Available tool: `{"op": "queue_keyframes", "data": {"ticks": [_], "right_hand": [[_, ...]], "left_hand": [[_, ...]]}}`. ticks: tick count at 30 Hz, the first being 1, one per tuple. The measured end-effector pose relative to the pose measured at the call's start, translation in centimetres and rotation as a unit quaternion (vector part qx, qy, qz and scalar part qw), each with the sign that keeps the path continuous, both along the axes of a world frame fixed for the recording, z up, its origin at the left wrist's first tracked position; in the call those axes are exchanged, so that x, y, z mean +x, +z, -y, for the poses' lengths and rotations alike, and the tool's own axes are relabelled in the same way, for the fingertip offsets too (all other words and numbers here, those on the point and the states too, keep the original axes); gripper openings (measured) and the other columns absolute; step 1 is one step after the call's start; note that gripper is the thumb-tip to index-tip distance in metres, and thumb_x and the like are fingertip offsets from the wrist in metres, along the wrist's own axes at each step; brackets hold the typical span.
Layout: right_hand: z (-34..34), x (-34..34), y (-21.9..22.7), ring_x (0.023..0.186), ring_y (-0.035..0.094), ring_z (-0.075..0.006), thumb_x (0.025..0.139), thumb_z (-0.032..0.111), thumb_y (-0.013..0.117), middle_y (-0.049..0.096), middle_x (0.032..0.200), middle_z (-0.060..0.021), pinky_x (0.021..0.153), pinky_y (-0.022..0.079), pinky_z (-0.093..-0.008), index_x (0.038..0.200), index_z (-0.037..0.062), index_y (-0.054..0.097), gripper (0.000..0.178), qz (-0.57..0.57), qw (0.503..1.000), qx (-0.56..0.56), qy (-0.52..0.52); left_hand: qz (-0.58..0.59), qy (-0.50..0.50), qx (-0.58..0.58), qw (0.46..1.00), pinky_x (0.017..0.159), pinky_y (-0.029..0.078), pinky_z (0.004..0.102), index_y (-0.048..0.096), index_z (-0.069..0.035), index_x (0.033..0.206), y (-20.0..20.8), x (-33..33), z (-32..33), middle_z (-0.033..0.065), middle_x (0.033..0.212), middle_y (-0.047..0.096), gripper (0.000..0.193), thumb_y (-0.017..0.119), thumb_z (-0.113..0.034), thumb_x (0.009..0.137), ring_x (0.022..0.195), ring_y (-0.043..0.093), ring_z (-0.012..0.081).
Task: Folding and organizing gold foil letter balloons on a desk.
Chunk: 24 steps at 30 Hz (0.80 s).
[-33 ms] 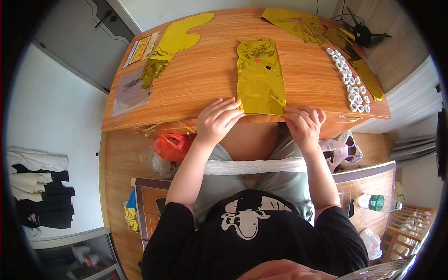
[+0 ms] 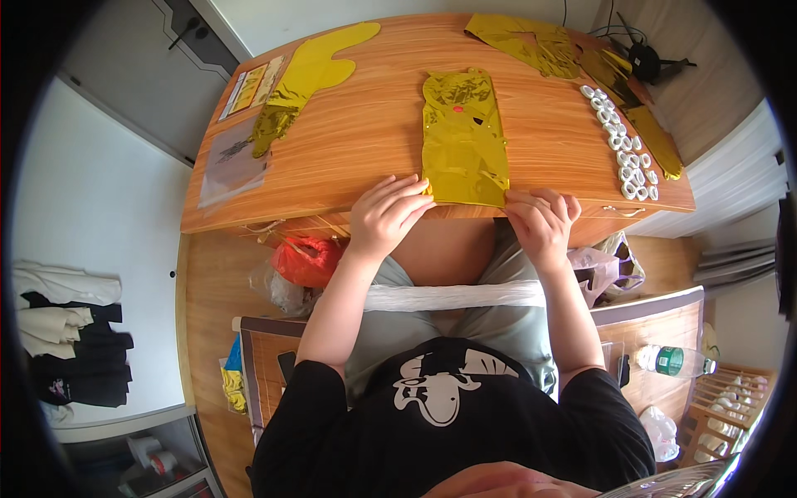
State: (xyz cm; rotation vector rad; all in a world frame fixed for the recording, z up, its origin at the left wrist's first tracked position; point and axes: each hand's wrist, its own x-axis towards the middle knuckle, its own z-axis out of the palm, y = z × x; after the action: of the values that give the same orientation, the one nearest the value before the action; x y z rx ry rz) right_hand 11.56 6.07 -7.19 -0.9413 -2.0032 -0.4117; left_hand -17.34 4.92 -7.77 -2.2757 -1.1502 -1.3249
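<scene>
A flat, uninflated gold foil balloon, folded into a long rectangle, lies in front of me with its near edge at the table's front edge. A small red spot and a dark mark show on its upper part. At the near left corner, my left hand is closed, its fingertips pinching the foil. My right hand grips the near right corner between thumb and fingers. The foil between both hands looks taut, its far end crinkled.
Another flat gold foil balloon lies at the far left, beside a printed card and a clear plastic sleeve. More gold foil rests at the far right. Several small white rolls stand along the right side, near a black router.
</scene>
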Motion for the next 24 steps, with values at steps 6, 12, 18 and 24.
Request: {"op": "queue_keyframes", "data": {"ticks": [6, 12, 18, 24], "right_hand": [[0.6, 0.3, 0.0, 0.103, 0.064, -0.0184, 0.074, 0.014, 0.085, 0.077, 0.104, 0.0075, 0.099, 0.034, -0.037, 0.089, 0.0196, 0.07, 0.022, 0.002, 1.0, 0.024, -0.017], [0.6, 0.7, 0.4, 0.105, 0.064, -0.0204, 0.071, 0.017, 0.087, 0.076, 0.107, 0.0071, 0.099, 0.034, -0.0385, 0.088, 0.0193, 0.069, 0.024, -0.001, 1.0, 0.003, 0.008], [0.9, 1.2, 1.2, 0.114, 0.06, -0.0245, 0.067, 0.026, 0.091, 0.071, 0.121, 0.0015, 0.102, 0.034, -0.0418, 0.1, 0.0166, 0.07, 0.04, 0.008, 0.996, -0.076, 0.034], [0.1, 0.7, 3.4, 0.13, 0.052, -0.0316, 0.062, 0.036, 0.094, 0.061, 0.137, -0.0082, 0.111, 0.032, -0.0482, 0.134, 0.0114, 0.058, 0.084, 0.02, 0.987, -0.159, 0.002]], "left_hand": [[-0.02, 0.08, 0.083, 0.993, 0.102, 0.049, 0.0441, 0.073, -0.018, 0.08, -0.4, 0.4, 0.9, -0.0058, 0.1, 0.077, 0.021, 0.09, -0.026, 0.072, 0.1, 0.068, 0.0206], [-0.016, 0.067, 0.077, 0.995, 0.106, 0.042, 0.0428, 0.073, -0.021, 0.085, -0.9, -0.1, 1.1, -0.0086, 0.102, 0.077, 0.025, 0.091, -0.029, 0.07, 0.102, 0.065, 0.0187], [-0.042, 0.077, 0.026, 0.996, 0.112, 0.036, 0.0483, 0.066, -0.015, 0.12, 1.1, -0.2, 2.0, -0.0008, 0.114, 0.074, 0.065, 0.094, -0.04, 0.067, 0.112, 0.065, 0.0228], [-0.079, 0.091, -0.168, 0.978, 0.115, 0.034, 0.0564, 0.044, -0.012, 0.152, 3.7, -0.1, 1.2, 0.0093, 0.137, 0.062, 0.104, 0.089, -0.054, 0.068, 0.129, 0.056, 0.0291]]}}
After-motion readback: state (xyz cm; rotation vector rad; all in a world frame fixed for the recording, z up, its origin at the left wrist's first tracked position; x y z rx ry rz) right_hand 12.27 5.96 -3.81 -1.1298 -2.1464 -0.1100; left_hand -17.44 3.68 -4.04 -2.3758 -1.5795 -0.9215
